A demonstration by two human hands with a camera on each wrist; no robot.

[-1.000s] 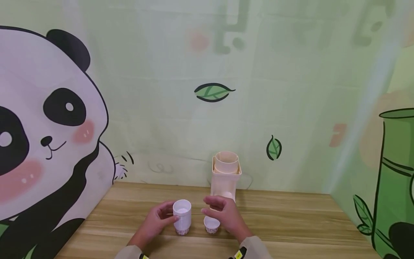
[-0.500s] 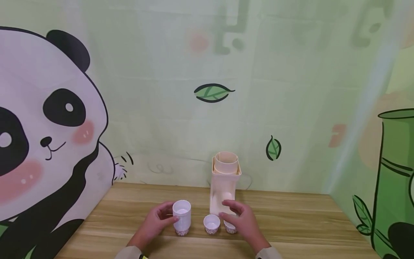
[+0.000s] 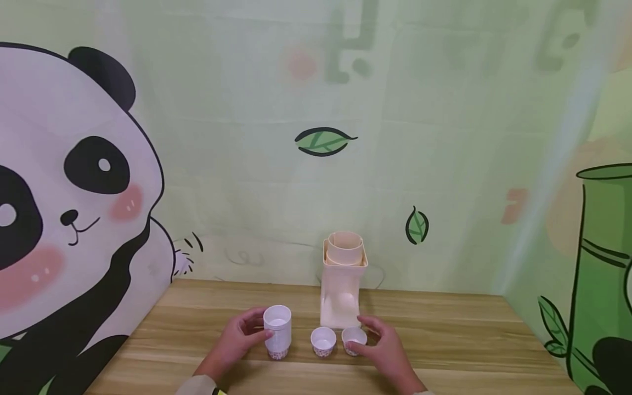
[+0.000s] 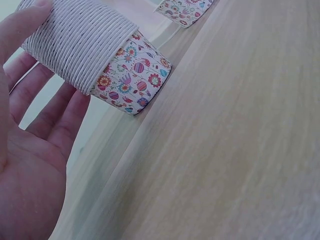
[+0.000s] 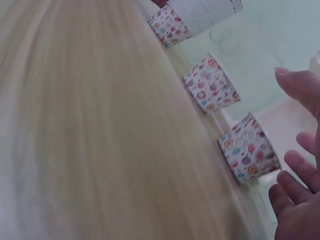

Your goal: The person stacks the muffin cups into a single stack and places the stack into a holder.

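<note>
Wooden table [image 3: 469,343] before me; pale pink dispenser [image 3: 340,285] towards its back. Right hand [image 3: 389,350], thumb and fingers apart. Left hand [image 3: 239,336] clasped on upright white cup stack [image 3: 280,332]. Middle cup [image 3: 323,343] and right cup [image 5: 250,150], flowered, right of the stack; the latter beside right hand, touch unclear.

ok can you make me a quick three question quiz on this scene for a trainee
1. Which hand holds the cup stack?
2. True or false: the pink stand is farther from the person than the loose cups.
3. How many loose cups stand on the table apart from the stack?
a) one
b) two
c) four

Key: 1. the left hand; 2. true; 3. b
</note>
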